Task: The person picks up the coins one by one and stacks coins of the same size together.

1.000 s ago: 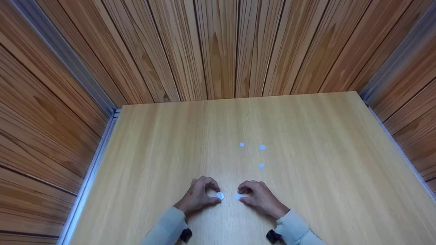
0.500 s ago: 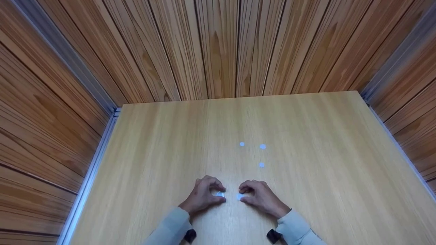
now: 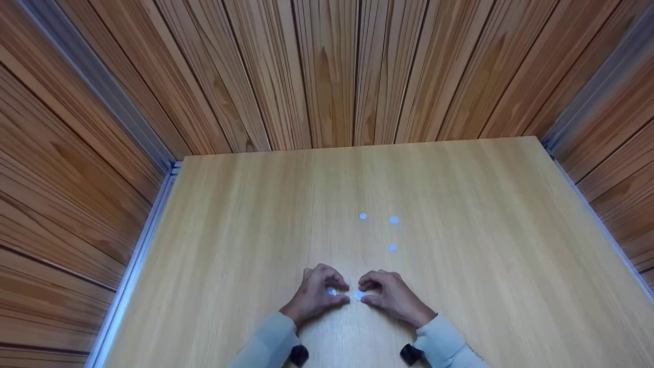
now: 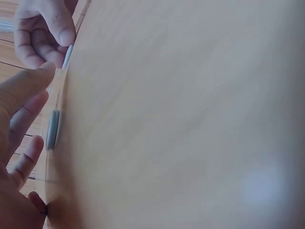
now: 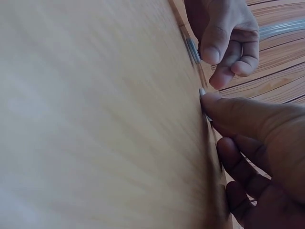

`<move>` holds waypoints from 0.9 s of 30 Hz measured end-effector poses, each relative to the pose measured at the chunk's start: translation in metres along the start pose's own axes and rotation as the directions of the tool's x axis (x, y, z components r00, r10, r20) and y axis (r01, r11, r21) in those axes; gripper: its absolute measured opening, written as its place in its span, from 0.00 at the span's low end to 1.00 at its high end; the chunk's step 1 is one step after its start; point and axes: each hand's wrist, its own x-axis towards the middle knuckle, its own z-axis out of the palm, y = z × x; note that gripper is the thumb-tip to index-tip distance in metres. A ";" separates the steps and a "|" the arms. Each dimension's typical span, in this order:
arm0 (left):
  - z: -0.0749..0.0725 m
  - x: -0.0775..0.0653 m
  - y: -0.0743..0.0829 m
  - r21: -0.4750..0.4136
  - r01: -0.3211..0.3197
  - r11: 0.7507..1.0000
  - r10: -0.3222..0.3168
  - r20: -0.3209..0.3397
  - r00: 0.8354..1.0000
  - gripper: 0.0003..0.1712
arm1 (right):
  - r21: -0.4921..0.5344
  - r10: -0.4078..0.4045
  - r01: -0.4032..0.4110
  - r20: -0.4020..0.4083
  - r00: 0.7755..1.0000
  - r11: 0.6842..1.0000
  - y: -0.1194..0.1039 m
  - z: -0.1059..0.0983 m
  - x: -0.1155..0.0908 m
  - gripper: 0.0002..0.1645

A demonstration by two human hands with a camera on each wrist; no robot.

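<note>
My left hand [image 3: 314, 295] reaches over a small pale disc [image 3: 331, 291] on the table, thumb and forefinger apart and their tips beyond it. In the left wrist view this looks like a short stack of thin round discs [image 4: 52, 130], not gripped. Just to the right, my right hand [image 3: 391, 297] pinches another pale disc [image 3: 358, 295] between thumb and fingers at the tabletop. The right wrist view shows the thumb against that disc [image 5: 202, 93], which is partly hidden. The two hands' fingertips are a small gap apart.
Farther back on the wooden table [image 3: 245, 220] lie three more pale discs: one at left [image 3: 363, 216], one at right [image 3: 394, 220] and a nearer one [image 3: 393, 248]. Wood-plank walls [image 3: 327, 76] and metal rails [image 3: 138, 266] border the table.
My left hand has slid right, from its fingertips at the left disc to past it, close to the right hand. That disc stays nearly in place; the right hand hardly moves.
</note>
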 end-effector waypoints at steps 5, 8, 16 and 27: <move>0.005 0.004 0.003 0.032 0.019 0.999 -0.020 0.015 1.000 0.12 | -0.019 0.001 -0.001 -0.010 1.000 1.000 0.000 0.000 0.000 0.10; 0.008 0.005 0.004 0.051 0.029 0.998 -0.030 0.020 0.999 0.11 | -0.024 -0.008 0.007 -0.018 1.000 1.000 0.001 0.000 -0.001 0.10; 0.012 0.007 0.005 0.093 0.033 0.995 -0.035 0.020 0.999 0.10 | -0.025 -0.032 0.032 -0.030 0.999 0.999 0.001 0.001 -0.001 0.10; 0.014 0.009 0.007 0.104 0.005 0.995 -0.009 0.034 0.999 0.09 | -0.017 -0.050 0.050 -0.035 0.998 0.999 0.002 0.002 -0.001 0.09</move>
